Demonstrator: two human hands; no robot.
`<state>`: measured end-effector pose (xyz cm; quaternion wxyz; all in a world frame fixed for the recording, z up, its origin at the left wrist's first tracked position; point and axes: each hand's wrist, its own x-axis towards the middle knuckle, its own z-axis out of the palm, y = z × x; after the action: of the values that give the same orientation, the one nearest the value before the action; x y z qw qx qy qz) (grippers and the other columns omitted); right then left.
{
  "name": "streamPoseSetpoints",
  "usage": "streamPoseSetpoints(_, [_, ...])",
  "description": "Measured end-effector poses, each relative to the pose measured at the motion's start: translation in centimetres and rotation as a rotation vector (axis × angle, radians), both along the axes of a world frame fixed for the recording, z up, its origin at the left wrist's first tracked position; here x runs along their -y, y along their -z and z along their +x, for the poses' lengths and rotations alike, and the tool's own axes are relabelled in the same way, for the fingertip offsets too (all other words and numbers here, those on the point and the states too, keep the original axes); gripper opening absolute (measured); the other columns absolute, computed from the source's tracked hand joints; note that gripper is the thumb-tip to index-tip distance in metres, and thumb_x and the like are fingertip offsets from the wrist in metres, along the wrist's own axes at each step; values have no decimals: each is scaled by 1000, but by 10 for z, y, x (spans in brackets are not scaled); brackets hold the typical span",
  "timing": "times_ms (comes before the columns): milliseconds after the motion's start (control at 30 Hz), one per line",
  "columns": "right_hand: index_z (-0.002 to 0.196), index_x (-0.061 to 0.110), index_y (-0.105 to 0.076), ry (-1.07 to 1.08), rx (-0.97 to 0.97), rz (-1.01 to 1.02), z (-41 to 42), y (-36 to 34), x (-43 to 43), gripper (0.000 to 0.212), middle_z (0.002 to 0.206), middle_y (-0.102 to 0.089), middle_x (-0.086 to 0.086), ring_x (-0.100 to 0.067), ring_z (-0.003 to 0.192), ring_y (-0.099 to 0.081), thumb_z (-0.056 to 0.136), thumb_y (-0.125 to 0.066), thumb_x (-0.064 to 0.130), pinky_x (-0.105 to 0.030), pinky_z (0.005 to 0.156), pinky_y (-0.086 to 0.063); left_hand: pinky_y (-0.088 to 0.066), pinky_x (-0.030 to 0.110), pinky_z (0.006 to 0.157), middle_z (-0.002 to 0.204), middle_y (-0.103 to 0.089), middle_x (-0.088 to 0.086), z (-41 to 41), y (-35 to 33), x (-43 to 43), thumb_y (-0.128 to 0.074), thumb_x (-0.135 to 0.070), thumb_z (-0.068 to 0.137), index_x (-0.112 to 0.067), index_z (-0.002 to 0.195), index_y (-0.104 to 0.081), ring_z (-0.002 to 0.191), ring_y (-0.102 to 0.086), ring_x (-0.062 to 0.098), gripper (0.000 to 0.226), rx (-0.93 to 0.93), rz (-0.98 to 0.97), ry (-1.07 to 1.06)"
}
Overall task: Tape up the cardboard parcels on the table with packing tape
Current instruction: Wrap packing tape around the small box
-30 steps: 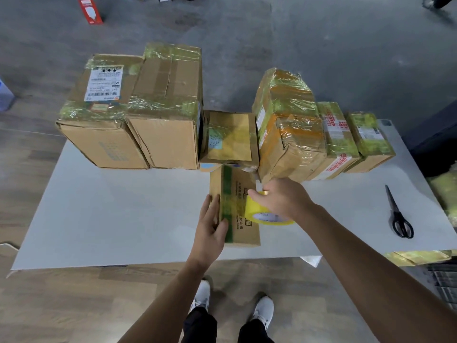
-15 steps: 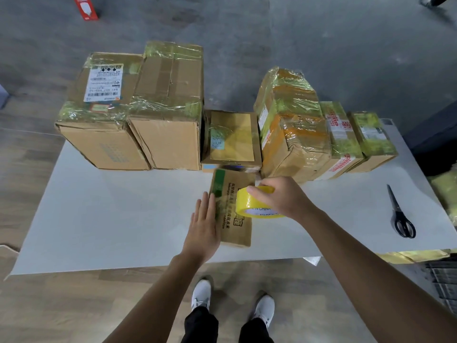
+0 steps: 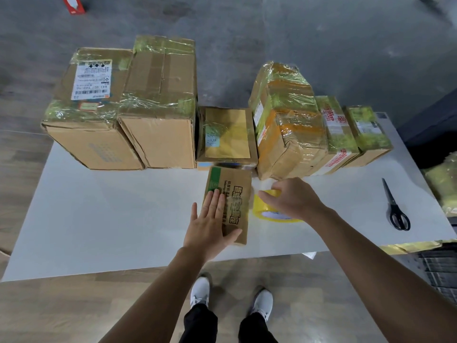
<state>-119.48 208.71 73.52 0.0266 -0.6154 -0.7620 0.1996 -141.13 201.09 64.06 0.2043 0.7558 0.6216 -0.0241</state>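
Cardboard parcel lies on the tabletop, long axis running away from me, under my flat left hand. Just right of it, my right hand grips the yellow tape roll.

Bright yellow tape roll, centre right of the frame; beside it my tan small parcel, printed with black characters and a green stripe. Brown cartons across the upper half shine with yellow-green tape; the upper-left carton bears a white label in black print. White table, black scissors at right, my white shoes and black trousers below.
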Motion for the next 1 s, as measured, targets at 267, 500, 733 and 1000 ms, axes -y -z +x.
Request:
streamPoseSetpoints(267, [58, 21, -45, 135, 135, -135, 4, 28, 9, 51, 62, -48, 4, -24, 76, -54, 87, -53, 62, -29, 66, -39, 3, 67, 114, 162, 17, 14, 7, -14, -4, -3, -72, 81, -34, 155, 5, 148, 22, 32, 83, -71, -27, 79])
streamPoseSetpoints(500, [56, 19, -39, 145, 125, -137, 1, 23, 11, 54, 58, -43, 4, -23, 72, -49, 90, -54, 58, -28, 64, -34, -1, 72, 110, 160, 21, 18, 71, -31, 1, -48, -61, 88, -5, 154, 9, 145, 15, 47, 104, -153, -135, -174])
streamPoseSetpoints(733, [73, 17, -53, 135, 75, -234, -1, 5, 12, 47, 69, -50, 2, -22, 75, -51, 93, -48, 60, -29, 69, -39, -2, 70, 112, 161, 21, 15, 60, -38, 4, -38, -35, 93, -4, 153, 12, 146, 17, 44, 85, 20, -116, -218])
streamPoseSetpoints(1000, [53, 9, -38, -82, -234, -47, -3, -29, -12, 53, 53, -29, -11, -16, 54, -28, 89, -63, 38, -34, 56, -27, -6, 68, 114, 163, 18, 4, 50, -52, 6, -38, -29, 99, -37, 154, 12, 148, 13, 38, 74, 440, -108, -317])
